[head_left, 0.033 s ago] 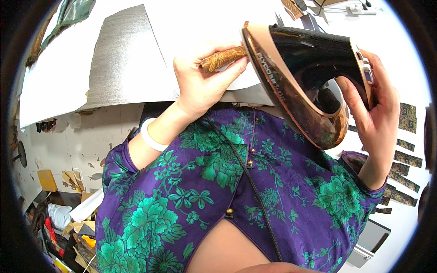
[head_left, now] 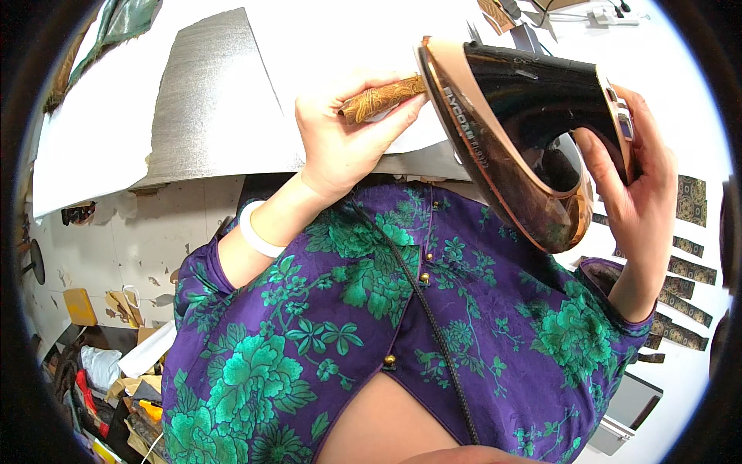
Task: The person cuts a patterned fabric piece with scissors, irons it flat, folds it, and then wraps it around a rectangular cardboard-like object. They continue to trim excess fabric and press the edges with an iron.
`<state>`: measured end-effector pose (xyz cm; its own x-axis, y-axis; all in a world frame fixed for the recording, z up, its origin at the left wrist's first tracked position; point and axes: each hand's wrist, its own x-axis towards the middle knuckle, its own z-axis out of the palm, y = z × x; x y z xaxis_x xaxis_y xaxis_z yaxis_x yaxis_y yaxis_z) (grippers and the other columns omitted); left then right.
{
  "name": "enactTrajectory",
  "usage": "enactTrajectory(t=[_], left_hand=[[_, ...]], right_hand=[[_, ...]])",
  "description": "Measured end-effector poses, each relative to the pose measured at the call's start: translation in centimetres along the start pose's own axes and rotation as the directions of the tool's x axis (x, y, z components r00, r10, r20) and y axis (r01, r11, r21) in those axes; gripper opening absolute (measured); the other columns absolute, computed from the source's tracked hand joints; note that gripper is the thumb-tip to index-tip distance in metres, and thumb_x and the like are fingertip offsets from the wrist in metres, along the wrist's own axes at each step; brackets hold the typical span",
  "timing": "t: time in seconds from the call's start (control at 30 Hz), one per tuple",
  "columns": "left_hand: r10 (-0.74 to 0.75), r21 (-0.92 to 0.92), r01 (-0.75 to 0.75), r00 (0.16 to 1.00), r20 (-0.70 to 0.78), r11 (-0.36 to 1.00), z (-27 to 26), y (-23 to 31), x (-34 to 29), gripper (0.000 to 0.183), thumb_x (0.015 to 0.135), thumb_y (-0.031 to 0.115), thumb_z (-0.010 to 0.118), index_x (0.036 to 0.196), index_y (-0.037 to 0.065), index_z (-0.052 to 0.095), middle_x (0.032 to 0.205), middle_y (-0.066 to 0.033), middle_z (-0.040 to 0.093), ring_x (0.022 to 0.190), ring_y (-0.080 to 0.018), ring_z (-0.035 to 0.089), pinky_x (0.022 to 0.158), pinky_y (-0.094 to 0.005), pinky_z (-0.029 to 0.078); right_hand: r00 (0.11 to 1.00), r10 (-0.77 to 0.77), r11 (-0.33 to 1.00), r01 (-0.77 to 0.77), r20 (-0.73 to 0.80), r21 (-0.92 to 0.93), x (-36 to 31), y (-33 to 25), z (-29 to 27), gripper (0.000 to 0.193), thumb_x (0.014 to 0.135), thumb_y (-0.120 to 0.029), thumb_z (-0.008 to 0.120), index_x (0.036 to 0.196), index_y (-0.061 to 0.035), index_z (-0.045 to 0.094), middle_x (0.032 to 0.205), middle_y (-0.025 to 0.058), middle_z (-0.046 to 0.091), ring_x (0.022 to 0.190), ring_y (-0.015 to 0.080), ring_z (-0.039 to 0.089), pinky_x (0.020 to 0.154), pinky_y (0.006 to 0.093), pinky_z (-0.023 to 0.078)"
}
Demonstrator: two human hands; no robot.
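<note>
My left hand point(head_left: 332, 147), with a white band on its wrist, pinches a folded piece of brown-and-gold patterned fabric point(head_left: 379, 100) between thumb and fingers. Wrapped round the handle of a black and copper-coloured clothes iron point(head_left: 525, 97) is my right hand point(head_left: 648, 174). The iron is held up off the table and tilted, its soleplate edge facing left toward the fabric. The fabric's right end lies right by the iron's soleplate; whether they touch I cannot tell. My right fingertips are hidden behind the iron.
A shiny grey sheet point(head_left: 212, 100) lies on the white table point(head_left: 97, 143). Dark patterned strips point(head_left: 688, 271) lie at the right, with a power strip point(head_left: 614, 15) at the far right. Green cloth point(head_left: 116, 27) sits far left. Below, at lower left, is a heap of scraps point(head_left: 143, 414).
The iron has shifted slightly to the right at its upper end, so a little more of the fabric's end shows. My left hand has hardly moved.
</note>
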<state>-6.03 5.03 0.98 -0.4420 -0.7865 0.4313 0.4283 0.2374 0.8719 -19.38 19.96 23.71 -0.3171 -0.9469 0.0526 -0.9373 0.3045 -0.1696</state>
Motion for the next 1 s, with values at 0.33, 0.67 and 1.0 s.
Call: enactTrajectory(t=[0.33,0.67,1.0], left_hand=[[0.008,-0.062,-0.01,1.0,-0.021,0.998,0.2,-0.9,-0.4,0.023,0.081,-0.001,0.08,0.103,-0.003,0.074,0.09,-0.0091,0.077,0.081,-0.0128,0.073,0.074,-0.0256,0.059],[-0.044,-0.056,0.044,0.999,0.002,0.997,0.1,0.0,-0.3,0.023,0.083,-0.001,0.081,0.104,-0.003,0.074,0.096,-0.0078,0.076,0.086,-0.0123,0.07,0.081,-0.0271,0.056],[-0.046,0.052,0.047,0.999,-0.009,0.998,0.6,1.5,0.5,0.02,0.082,0.0,0.082,0.099,-0.005,0.074,0.092,-0.0102,0.076,0.084,-0.0133,0.071,0.079,-0.0269,0.057]], right_hand=[[0.993,-0.105,0.994,0.105,-0.055,0.001,-0.2,0.6,0.5,0.047,0.096,-0.02,0.072,0.136,-0.0003,0.055,0.096,0.006,0.067,0.086,0.0101,0.063,0.075,0.0231,0.051],[0.989,-0.136,0.991,0.135,-0.064,-0.025,0.2,0.8,0.3,0.045,0.097,-0.02,0.071,0.134,0.0006,0.057,0.095,0.0086,0.071,0.087,0.0121,0.067,0.076,0.0252,0.053],[0.938,0.251,0.943,-0.181,-0.239,0.279,-1.8,7.9,-1.9,0.035,0.098,-0.025,0.07,0.127,-0.0062,0.062,0.071,-0.0054,0.055,0.06,0.0023,0.048,0.051,0.0209,0.036]])
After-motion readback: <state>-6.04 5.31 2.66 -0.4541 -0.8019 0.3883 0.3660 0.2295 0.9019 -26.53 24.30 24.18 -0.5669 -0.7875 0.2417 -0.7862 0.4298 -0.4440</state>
